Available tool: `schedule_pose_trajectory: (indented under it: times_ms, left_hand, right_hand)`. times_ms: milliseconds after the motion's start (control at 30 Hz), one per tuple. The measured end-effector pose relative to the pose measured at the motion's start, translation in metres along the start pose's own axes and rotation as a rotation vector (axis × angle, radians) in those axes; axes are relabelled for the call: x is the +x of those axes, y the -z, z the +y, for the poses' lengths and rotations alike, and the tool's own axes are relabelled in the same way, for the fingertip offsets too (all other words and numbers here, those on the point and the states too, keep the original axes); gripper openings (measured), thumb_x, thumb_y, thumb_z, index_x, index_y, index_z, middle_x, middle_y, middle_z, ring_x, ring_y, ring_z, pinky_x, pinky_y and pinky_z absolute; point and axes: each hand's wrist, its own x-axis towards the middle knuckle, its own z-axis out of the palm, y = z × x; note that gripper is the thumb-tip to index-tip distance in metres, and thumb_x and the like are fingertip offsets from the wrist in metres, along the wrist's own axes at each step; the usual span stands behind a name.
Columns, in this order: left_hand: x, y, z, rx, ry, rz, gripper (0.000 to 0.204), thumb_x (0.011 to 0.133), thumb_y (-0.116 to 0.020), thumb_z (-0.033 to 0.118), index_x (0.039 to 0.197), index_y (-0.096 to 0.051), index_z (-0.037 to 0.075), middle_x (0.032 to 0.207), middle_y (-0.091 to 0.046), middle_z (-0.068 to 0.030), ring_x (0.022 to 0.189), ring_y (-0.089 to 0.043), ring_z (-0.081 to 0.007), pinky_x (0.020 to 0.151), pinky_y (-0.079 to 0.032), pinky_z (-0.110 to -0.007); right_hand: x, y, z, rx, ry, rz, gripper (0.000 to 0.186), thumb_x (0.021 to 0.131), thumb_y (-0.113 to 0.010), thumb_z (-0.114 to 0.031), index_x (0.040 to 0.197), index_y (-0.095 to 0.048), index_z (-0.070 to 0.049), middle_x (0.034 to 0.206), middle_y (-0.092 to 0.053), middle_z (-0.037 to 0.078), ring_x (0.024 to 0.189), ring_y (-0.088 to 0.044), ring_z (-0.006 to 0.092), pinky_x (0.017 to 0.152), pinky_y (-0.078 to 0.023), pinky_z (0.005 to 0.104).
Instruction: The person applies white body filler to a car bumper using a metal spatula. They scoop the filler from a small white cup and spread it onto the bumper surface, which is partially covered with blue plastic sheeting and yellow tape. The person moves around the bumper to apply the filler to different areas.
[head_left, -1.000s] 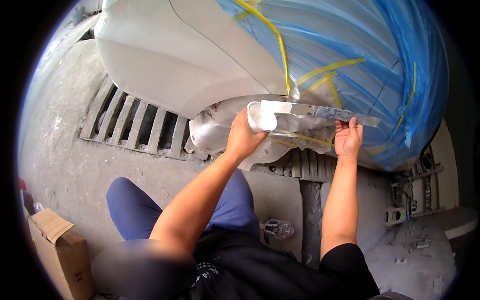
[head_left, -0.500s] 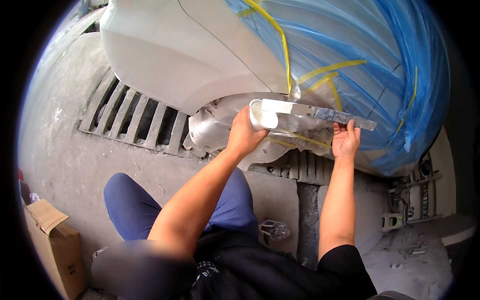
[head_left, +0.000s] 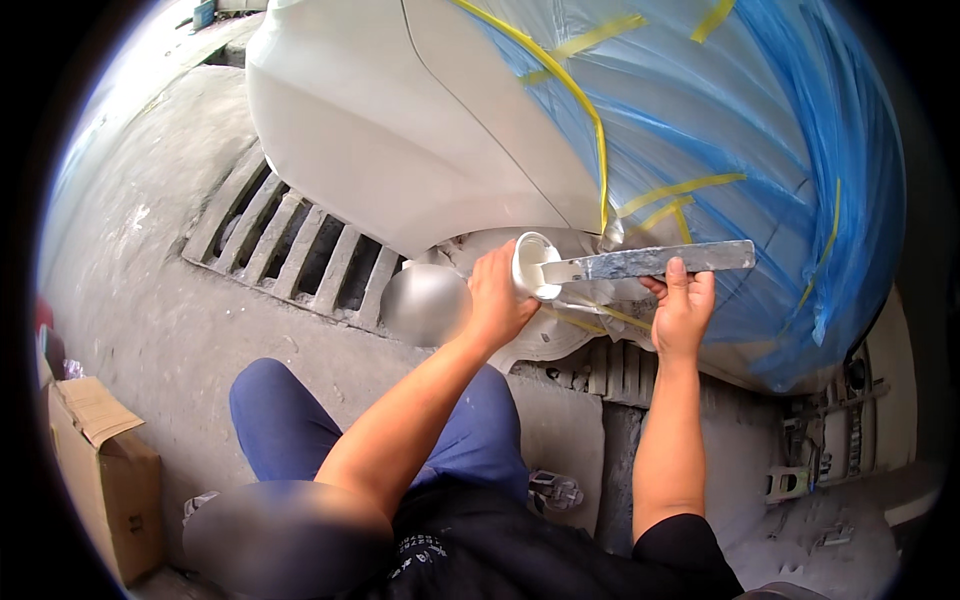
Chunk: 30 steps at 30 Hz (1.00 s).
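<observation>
A soft blur covers a patch (head_left: 285,535) at the lower left. The cardboard box (head_left: 100,480) is cut off at the left edge. Blue plastic sheet (head_left: 760,160) hides the car's side at the upper right.

We see the left hand (head_left: 497,300) gripping a white cup (head_left: 532,265); at its 3 o'clock, the right hand (head_left: 682,312) holds a grey stirring stick (head_left: 650,262) against the masked car (head_left: 450,130).
</observation>
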Motion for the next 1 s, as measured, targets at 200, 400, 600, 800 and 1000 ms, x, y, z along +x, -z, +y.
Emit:
schedule_pose_trajectory:
  times_ms: [200, 400, 600, 800, 1000]
  left_hand:
    - [0.011, 0.033, -0.009, 0.057, -0.021, -0.020, 0.081, 0.063, -0.078, 0.012, 0.134, -0.039, 0.003, 0.126, -0.048, -0.0196, 0.119, -0.044, -0.0375, 0.102, -0.036, -0.047]
    - [0.037, 0.058, -0.005, 0.060, 0.058, 0.071, 0.079, 0.067, -0.077, 0.016, 0.134, -0.038, 0.003, 0.122, -0.051, -0.0200, 0.116, -0.047, -0.0385, 0.098, -0.039, -0.047]
    - [0.058, 0.076, -0.002, 0.049, 0.090, 0.115, 0.075, 0.068, -0.077, 0.020, 0.131, -0.040, 0.003, 0.119, -0.052, -0.0203, 0.113, -0.049, -0.0389, 0.096, -0.040, -0.048]
    - [0.068, 0.085, 0.000, 0.005, 0.093, 0.114, 0.072, 0.068, -0.077, 0.021, 0.129, -0.042, 0.002, 0.118, -0.053, -0.0209, 0.112, -0.049, -0.0391, 0.096, -0.041, -0.047]
    - [0.079, 0.089, 0.011, -0.045, 0.128, 0.082, 0.069, 0.068, -0.077, 0.021, 0.126, -0.045, 0.001, 0.117, -0.055, -0.0215, 0.111, -0.051, -0.0389, 0.095, -0.042, -0.047]
  right_hand:
    - [0.010, -0.030, -0.008, 0.094, -0.141, 0.083, 0.019, 0.095, -0.054, -0.017, 0.107, -0.050, -0.003, 0.098, -0.060, 0.007, 0.078, -0.061, 0.0157, 0.064, -0.055, 0.0306]
    - [0.034, -0.032, -0.017, 0.245, -0.138, 0.111, 0.019, 0.095, -0.055, -0.016, 0.109, -0.050, -0.005, 0.102, -0.060, 0.008, 0.085, -0.060, 0.0181, 0.067, -0.054, 0.0316]
    - [0.050, -0.034, -0.014, 0.370, -0.103, 0.090, 0.020, 0.095, -0.056, -0.018, 0.110, -0.050, -0.006, 0.106, -0.060, 0.008, 0.090, -0.059, 0.0195, 0.077, -0.052, 0.0351]
    - [0.057, -0.036, -0.004, 0.433, -0.080, 0.121, 0.017, 0.096, -0.055, -0.018, 0.106, -0.049, -0.006, 0.105, -0.061, 0.010, 0.091, -0.061, 0.0214, 0.079, -0.053, 0.0369]
    - [0.057, -0.035, 0.012, 0.476, -0.080, 0.166, 0.015, 0.096, -0.054, -0.018, 0.103, -0.049, -0.005, 0.103, -0.062, 0.012, 0.089, -0.061, 0.0233, 0.080, -0.053, 0.0381]
